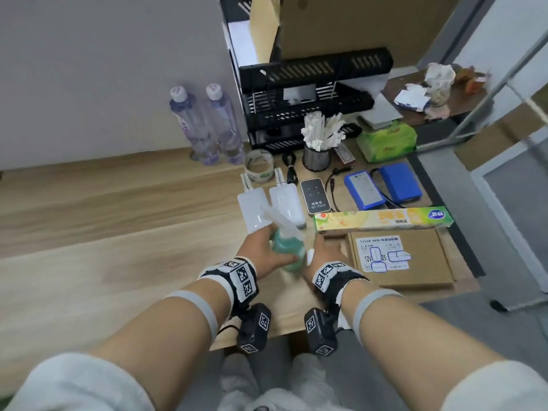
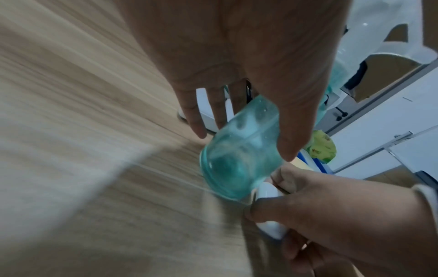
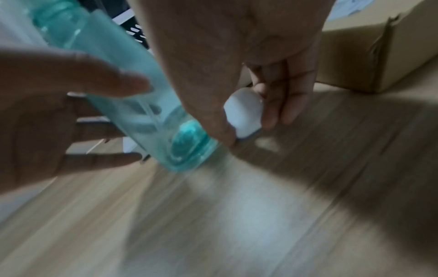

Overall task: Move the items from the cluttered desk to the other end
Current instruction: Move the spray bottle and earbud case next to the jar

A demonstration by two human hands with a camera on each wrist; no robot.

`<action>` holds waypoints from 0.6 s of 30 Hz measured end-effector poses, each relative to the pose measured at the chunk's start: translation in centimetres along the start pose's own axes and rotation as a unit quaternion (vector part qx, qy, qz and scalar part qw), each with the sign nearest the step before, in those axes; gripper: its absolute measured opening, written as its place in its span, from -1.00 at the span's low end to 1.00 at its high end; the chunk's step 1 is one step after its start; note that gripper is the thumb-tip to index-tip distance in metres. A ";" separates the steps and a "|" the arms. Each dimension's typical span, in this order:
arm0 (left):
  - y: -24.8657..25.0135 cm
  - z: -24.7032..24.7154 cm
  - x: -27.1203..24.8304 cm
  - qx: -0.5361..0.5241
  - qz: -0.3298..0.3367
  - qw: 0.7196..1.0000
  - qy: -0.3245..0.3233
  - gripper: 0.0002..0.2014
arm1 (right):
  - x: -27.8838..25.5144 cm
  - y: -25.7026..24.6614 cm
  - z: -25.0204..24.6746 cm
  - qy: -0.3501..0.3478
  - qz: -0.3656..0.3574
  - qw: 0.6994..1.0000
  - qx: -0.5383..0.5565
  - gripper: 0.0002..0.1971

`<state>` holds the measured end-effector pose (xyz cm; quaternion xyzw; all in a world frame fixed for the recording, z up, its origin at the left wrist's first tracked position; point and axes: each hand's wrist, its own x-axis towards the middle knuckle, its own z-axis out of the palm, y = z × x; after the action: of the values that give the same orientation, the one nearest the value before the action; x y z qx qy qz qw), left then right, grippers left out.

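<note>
A teal spray bottle (image 1: 288,250) tilts over the wooden desk (image 1: 89,232), its clear nozzle pointing up and left. My left hand (image 1: 262,253) grips its body, with the thumb on one side (image 2: 290,131) and the fingers (image 2: 196,120) behind it. The bottle's round base (image 2: 233,168) faces the left wrist camera. Just to the right, my right hand (image 1: 324,253) pinches a small white rounded case (image 3: 244,112) between thumb and fingers, low over the desk. The same case (image 2: 269,193) shows beside the bottle (image 3: 142,105).
Beyond the hands lie two white routers (image 1: 258,210), a black Wi-Fi device (image 1: 315,195), blue battery packs (image 1: 366,189), a long cling-film box (image 1: 382,219) and a flat cardboard box (image 1: 400,259). Farther back stand two water bottles (image 1: 204,123), a tape roll (image 1: 259,167) and a black rack (image 1: 308,99).
</note>
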<state>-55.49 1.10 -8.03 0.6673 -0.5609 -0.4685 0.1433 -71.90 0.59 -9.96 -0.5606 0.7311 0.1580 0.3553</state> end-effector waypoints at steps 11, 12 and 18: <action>-6.4 -13.7 -10.4 -0.117 -0.082 0.963 0.229 -0.61 | -3.7 -13.8 0.2 -0.044 -0.197 0.979 0.035 -0.30; -7.5 -15.3 -12.1 -0.136 -0.092 0.952 0.259 -0.62 | -5.0 -15.9 0.5 -0.037 -0.219 0.974 0.043 -0.35; -17.0 -25.2 -22.1 -0.253 -0.130 0.861 0.422 -0.17 | -13.7 -29.2 4.4 -0.066 -0.308 0.940 0.131 -0.64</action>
<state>-23.70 17.80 3.14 0.8088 -0.2168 -0.2821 0.4682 -41.53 3.65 1.39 -0.6953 0.5119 -0.0192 0.5042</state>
